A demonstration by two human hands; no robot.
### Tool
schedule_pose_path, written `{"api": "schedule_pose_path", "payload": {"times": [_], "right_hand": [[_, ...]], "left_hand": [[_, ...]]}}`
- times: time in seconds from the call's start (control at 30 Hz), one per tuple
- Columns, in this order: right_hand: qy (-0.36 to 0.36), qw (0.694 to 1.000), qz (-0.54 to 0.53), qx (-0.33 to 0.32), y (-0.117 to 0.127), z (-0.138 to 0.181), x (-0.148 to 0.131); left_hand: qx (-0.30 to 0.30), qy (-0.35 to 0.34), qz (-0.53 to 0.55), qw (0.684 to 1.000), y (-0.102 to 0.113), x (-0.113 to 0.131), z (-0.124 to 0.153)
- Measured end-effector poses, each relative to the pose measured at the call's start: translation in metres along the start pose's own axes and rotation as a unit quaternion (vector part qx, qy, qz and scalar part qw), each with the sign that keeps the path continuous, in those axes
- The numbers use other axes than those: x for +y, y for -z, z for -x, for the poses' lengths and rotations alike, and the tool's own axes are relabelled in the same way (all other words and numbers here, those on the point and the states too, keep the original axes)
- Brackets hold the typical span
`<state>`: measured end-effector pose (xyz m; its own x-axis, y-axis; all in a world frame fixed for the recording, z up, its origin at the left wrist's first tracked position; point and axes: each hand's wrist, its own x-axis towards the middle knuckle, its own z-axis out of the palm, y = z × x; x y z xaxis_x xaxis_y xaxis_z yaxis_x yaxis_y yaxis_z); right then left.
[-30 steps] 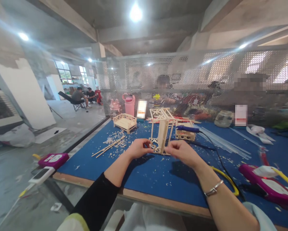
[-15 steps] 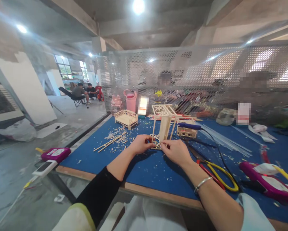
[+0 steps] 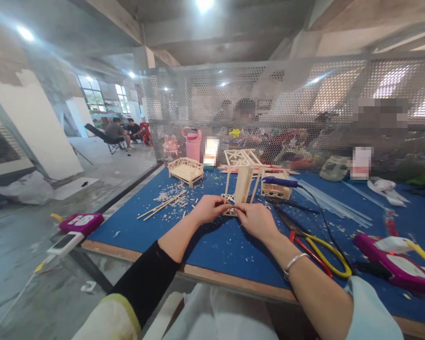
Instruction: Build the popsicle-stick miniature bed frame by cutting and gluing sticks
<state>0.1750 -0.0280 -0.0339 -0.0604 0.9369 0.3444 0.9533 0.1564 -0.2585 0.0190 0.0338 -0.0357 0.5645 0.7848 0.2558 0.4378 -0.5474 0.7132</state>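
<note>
We have left hand (image 3: 211, 209) and right hand (image 3: 257, 220) close together at base of upright stick frame (image 3: 245, 179) on table (image 3: 212, 259); anything pinched too small to tell. Bench-like model (image 3: 186, 172) near far left corner, loose sticks (image 3: 161, 205) toward left edge, red-and-yellow-handled tool (image 3: 310, 255) toward near edge.

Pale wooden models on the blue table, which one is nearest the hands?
The tall, upright pale wooden frame, fingers at its base; the low pale wooden models, left and right, stand farther off.
</note>
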Motion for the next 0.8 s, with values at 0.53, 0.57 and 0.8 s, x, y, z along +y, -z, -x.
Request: {"api": "schedule_pose_path", "payload": {"times": [0.53,0.57,0.8], "right_hand": [[0.006,1.0,0.005,-0.003,-0.0017,-0.0007,-0.0019],[0.006,1.0,0.003,-0.003,-0.0012,-0.0008,-0.002],[0.01,1.0,0.003,0.001,-0.0014,-0.0012,-0.0019]], "left_hand": [[0.005,-0.019,-0.055,0.998,0.0036,0.0034,0.0015],[0.005,-0.018,-0.054,0.998,0.0039,0.0042,0.0017],[-0.002,-0.012,-0.023,1.0,0.0032,0.0039,0.0014]]}}
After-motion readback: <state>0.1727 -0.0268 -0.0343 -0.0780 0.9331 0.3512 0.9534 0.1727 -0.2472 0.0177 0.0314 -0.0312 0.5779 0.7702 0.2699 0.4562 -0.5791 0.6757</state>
